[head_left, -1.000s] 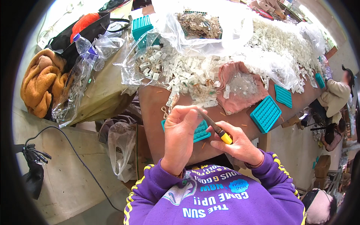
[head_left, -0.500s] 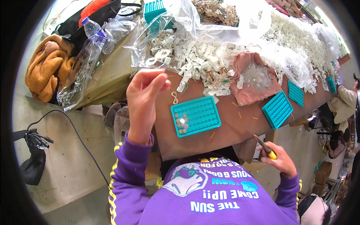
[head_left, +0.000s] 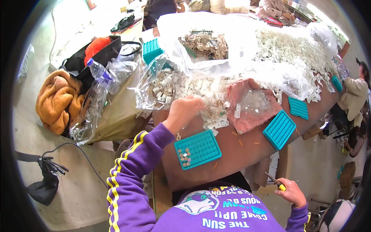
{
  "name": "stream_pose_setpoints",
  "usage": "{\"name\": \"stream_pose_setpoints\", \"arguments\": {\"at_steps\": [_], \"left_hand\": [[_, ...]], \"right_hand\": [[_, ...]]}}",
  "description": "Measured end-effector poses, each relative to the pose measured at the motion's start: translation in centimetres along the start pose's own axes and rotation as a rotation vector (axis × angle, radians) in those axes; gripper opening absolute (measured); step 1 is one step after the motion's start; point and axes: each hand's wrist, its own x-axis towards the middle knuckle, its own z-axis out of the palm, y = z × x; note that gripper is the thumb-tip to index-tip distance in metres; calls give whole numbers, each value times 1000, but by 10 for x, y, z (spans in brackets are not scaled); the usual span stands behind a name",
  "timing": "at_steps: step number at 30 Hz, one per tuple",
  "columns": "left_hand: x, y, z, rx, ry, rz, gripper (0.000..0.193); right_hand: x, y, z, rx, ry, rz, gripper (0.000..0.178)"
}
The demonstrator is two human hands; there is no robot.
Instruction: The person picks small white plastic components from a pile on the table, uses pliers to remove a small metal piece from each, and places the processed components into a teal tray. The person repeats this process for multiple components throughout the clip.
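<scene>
My left hand (head_left: 184,113) reaches over the near edge of the heap of small white plastic pieces (head_left: 195,86). Its fingers are bunched together, and whatever they may pinch is lost against the white heap. Low at the right, my right hand (head_left: 292,192) is closed around a slim pointed tool with a yellow and dark handle (head_left: 281,187), its dark tip aimed up and left. Between the hands, a turquoise tray with rows of round pockets (head_left: 205,149) lies on the brown table, several small round pieces (head_left: 184,155) grouped at its left end.
A pink cloth (head_left: 239,121) bearing clear bits lies right of the heap. Two more turquoise trays (head_left: 279,129) (head_left: 298,107) rest farther right. Clear plastic sheeting, a bottle (head_left: 99,71) and an orange-brown fabric bundle (head_left: 58,100) are at left. Another person (head_left: 353,91) is at far right.
My left hand has moved from raised at the left of the tray forward and right to the white heap. My right hand keeps the tool. The head view has shifted, showing more of the far side.
</scene>
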Motion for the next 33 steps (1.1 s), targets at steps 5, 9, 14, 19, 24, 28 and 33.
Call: {"name": "stream_pose_setpoints", "arguments": {"at_steps": [5, 9, 14, 19, 24, 28, 33], "left_hand": [[4, 4, -6, 38, -180, 37, 19], [38, 2, -38, 437, -64, 460, 22], [164, -41, -47, 156, 204, 421, 7], [226, -95, -7, 918, -301, 130, 16], [218, -95, -6, 867, -279, -50, 26], [213, -82, -31, 855, -264, 90, 25], [200, -67, -74, 617, -165, 196, 37]], "right_hand": [[12, 11, -5, -80, -124, -58, 36], [23, 20, -5, -45, -165, -63, 36], [33, 29, -2, -25, -153, -103, 36], [19, 43, 11, 62, -90, -32, 40], [7, 56, 24, 75, -96, 42, 45], [15, 59, 14, 56, -72, -30, 44], [22, 48, -3, 11, 3, -113, 41]]}}
